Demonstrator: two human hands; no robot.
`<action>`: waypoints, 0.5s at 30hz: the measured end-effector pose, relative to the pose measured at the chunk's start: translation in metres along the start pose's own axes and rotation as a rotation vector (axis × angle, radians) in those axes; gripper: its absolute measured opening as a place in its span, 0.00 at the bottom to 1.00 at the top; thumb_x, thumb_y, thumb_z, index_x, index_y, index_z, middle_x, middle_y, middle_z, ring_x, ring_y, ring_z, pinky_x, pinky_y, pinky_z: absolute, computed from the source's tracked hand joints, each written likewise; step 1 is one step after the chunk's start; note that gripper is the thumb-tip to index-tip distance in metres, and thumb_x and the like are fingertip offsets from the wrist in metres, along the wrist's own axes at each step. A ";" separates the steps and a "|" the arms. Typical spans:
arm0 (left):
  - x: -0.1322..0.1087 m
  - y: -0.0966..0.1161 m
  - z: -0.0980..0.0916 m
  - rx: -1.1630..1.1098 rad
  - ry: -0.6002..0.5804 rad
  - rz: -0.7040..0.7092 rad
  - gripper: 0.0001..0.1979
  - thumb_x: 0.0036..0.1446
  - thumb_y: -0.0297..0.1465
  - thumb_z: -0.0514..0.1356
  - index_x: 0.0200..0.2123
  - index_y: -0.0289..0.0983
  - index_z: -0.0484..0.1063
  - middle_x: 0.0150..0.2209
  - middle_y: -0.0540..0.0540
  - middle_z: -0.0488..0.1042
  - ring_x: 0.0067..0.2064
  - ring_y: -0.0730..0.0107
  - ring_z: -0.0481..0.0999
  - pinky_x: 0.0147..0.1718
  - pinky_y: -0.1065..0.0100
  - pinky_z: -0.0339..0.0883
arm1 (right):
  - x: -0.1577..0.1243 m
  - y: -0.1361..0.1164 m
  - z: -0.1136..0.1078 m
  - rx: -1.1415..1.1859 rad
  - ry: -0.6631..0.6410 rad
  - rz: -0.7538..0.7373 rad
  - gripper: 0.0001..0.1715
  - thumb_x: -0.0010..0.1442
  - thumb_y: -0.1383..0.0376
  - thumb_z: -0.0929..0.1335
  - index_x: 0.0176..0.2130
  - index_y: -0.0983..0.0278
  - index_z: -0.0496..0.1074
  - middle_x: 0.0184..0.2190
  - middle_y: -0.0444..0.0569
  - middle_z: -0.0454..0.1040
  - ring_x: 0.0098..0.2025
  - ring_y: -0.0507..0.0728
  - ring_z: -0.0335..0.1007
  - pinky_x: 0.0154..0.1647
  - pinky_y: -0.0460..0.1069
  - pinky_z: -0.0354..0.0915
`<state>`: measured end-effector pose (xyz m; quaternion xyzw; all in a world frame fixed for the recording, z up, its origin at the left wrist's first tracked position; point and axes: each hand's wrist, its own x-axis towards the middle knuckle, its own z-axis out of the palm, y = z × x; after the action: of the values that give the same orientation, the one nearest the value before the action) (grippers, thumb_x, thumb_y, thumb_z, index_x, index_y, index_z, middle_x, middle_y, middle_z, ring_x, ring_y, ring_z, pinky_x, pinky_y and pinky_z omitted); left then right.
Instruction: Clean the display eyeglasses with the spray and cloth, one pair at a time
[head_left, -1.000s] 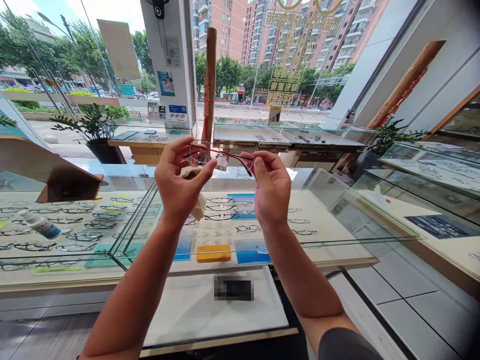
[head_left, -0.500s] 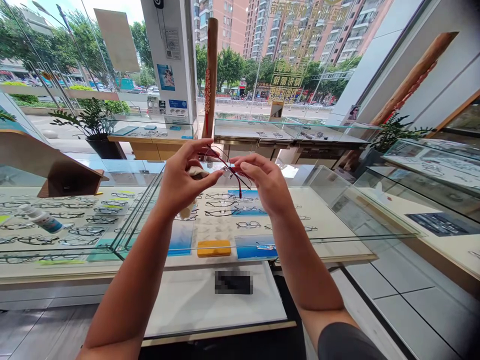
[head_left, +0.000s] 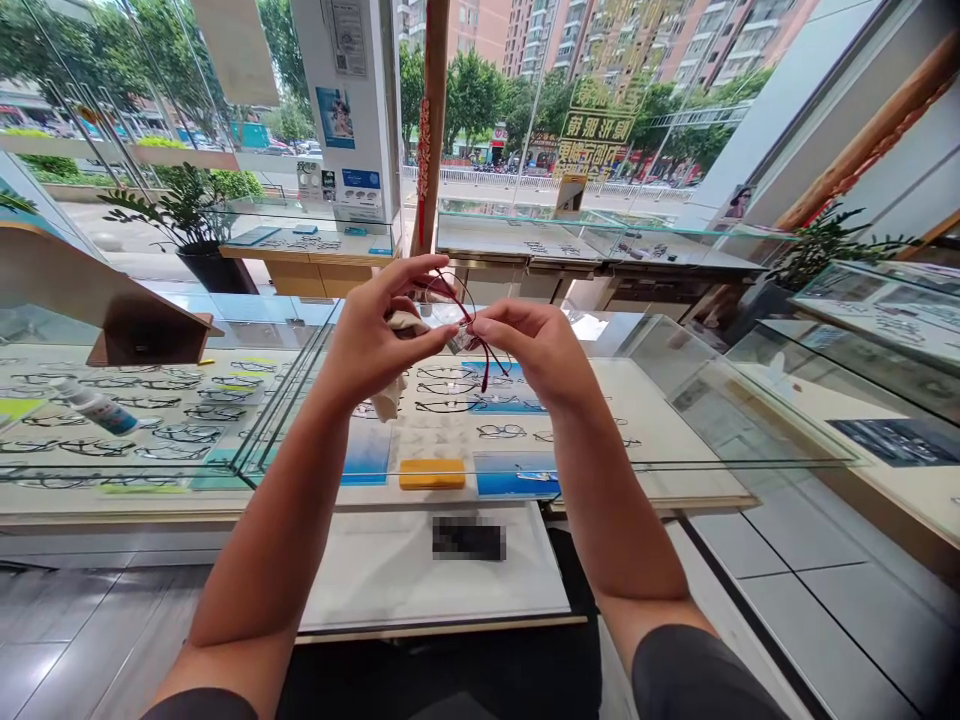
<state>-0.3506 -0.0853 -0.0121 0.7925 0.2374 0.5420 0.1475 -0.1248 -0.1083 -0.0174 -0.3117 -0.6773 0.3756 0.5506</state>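
Carefully, left hand [head_left: 379, 335] pinches cloth [head_left: 405, 322] to red glasses [head_left: 485, 365] above display case [head_left: 525, 505]; right hand [head_left: 536, 350] pinches them, prob. for steadying.

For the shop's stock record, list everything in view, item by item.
eyeglasses frame: one, dark red, held up between both hands
cleaning cloth: one, white, pinched in the left hand
spray bottle: one, white and blue, on the left counter
display eyeglasses: many, dark, in rows under glass
yellow block: one, yellow, front of the centre counter
potted plants: two, green, far left and right
wooden post: one, brown, beyond the far counter
left hand: one, gripping cloth and frame
right hand: one, pinching the frame
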 end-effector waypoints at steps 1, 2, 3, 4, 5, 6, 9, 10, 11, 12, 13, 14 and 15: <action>0.000 0.000 0.000 0.008 -0.002 0.002 0.32 0.61 0.42 0.75 0.65 0.41 0.77 0.57 0.40 0.84 0.55 0.57 0.85 0.45 0.64 0.83 | 0.000 0.001 0.000 -0.004 0.000 -0.002 0.13 0.61 0.53 0.80 0.34 0.60 0.85 0.31 0.45 0.84 0.36 0.55 0.79 0.43 0.54 0.75; 0.000 -0.001 0.000 0.015 -0.004 0.004 0.31 0.61 0.42 0.75 0.65 0.41 0.77 0.58 0.40 0.84 0.55 0.58 0.85 0.46 0.64 0.83 | 0.000 0.001 0.001 -0.007 0.003 -0.004 0.13 0.61 0.53 0.80 0.34 0.60 0.85 0.31 0.46 0.84 0.36 0.55 0.79 0.43 0.54 0.75; 0.000 -0.001 0.001 0.021 -0.005 0.004 0.32 0.61 0.42 0.75 0.65 0.41 0.77 0.59 0.40 0.83 0.54 0.58 0.85 0.47 0.64 0.83 | 0.000 0.002 0.002 -0.009 0.007 -0.008 0.13 0.61 0.53 0.80 0.33 0.60 0.85 0.31 0.46 0.84 0.36 0.55 0.79 0.44 0.54 0.76; 0.000 -0.002 0.001 0.029 -0.006 0.000 0.32 0.61 0.42 0.75 0.66 0.41 0.76 0.60 0.40 0.83 0.55 0.59 0.85 0.47 0.64 0.83 | 0.000 0.002 0.002 -0.012 0.013 -0.011 0.13 0.61 0.53 0.80 0.33 0.60 0.85 0.31 0.46 0.84 0.36 0.55 0.80 0.43 0.54 0.77; 0.000 -0.002 0.002 0.038 -0.008 -0.006 0.32 0.62 0.43 0.74 0.66 0.41 0.76 0.60 0.40 0.82 0.55 0.59 0.85 0.48 0.64 0.82 | 0.001 0.003 0.003 -0.016 0.019 -0.014 0.13 0.61 0.53 0.80 0.33 0.60 0.85 0.31 0.46 0.85 0.35 0.55 0.80 0.43 0.54 0.77; 0.000 -0.003 0.003 0.048 -0.010 -0.011 0.32 0.62 0.43 0.74 0.66 0.42 0.75 0.61 0.40 0.82 0.56 0.58 0.84 0.48 0.64 0.82 | 0.001 0.004 0.003 -0.023 0.025 -0.016 0.13 0.61 0.53 0.79 0.33 0.60 0.85 0.31 0.46 0.85 0.35 0.55 0.80 0.43 0.54 0.77; 0.000 -0.004 0.006 0.072 0.021 -0.018 0.36 0.61 0.44 0.75 0.68 0.44 0.72 0.61 0.40 0.81 0.56 0.59 0.83 0.45 0.66 0.80 | 0.003 0.008 0.003 -0.034 0.054 -0.033 0.13 0.61 0.54 0.79 0.34 0.61 0.85 0.31 0.46 0.85 0.35 0.55 0.80 0.41 0.53 0.77; 0.000 -0.004 0.007 0.079 0.052 -0.022 0.37 0.60 0.44 0.76 0.69 0.45 0.71 0.60 0.40 0.81 0.55 0.60 0.83 0.43 0.67 0.79 | 0.004 0.010 0.002 -0.031 0.074 -0.043 0.12 0.62 0.55 0.78 0.34 0.61 0.84 0.31 0.46 0.85 0.35 0.55 0.80 0.41 0.53 0.77; 0.000 -0.002 0.008 0.090 0.092 -0.031 0.37 0.59 0.43 0.76 0.69 0.45 0.71 0.58 0.41 0.81 0.53 0.61 0.83 0.42 0.67 0.78 | 0.005 0.011 0.002 -0.028 0.101 -0.055 0.12 0.62 0.55 0.78 0.34 0.61 0.84 0.31 0.46 0.85 0.35 0.55 0.81 0.42 0.53 0.77; -0.001 0.000 0.009 0.105 0.137 -0.045 0.36 0.59 0.41 0.76 0.67 0.45 0.72 0.56 0.42 0.82 0.49 0.63 0.83 0.40 0.68 0.77 | 0.006 0.013 0.002 -0.028 0.130 -0.068 0.12 0.62 0.55 0.78 0.34 0.61 0.84 0.31 0.45 0.85 0.35 0.55 0.81 0.42 0.54 0.77; -0.001 0.004 0.009 0.123 0.174 -0.067 0.31 0.60 0.40 0.76 0.64 0.45 0.75 0.52 0.43 0.83 0.46 0.66 0.82 0.39 0.68 0.76 | 0.007 0.015 0.002 -0.033 0.160 -0.080 0.12 0.62 0.55 0.78 0.34 0.61 0.84 0.31 0.45 0.85 0.36 0.55 0.82 0.43 0.54 0.77; -0.002 0.009 0.010 0.141 0.190 -0.092 0.24 0.61 0.39 0.74 0.59 0.43 0.78 0.47 0.45 0.83 0.42 0.67 0.81 0.38 0.68 0.74 | 0.007 0.016 0.003 -0.045 0.189 -0.095 0.12 0.63 0.55 0.77 0.35 0.61 0.83 0.32 0.45 0.85 0.36 0.55 0.82 0.44 0.54 0.78; -0.002 0.014 0.010 0.151 0.183 -0.119 0.17 0.63 0.39 0.73 0.52 0.41 0.81 0.42 0.46 0.83 0.39 0.69 0.79 0.36 0.68 0.73 | 0.007 0.017 0.005 -0.065 0.217 -0.113 0.12 0.63 0.55 0.77 0.36 0.61 0.83 0.33 0.46 0.86 0.37 0.56 0.82 0.45 0.55 0.78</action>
<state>-0.3391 -0.0977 -0.0105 0.7330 0.3367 0.5831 0.0972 -0.1311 -0.0949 -0.0286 -0.3294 -0.6419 0.2859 0.6306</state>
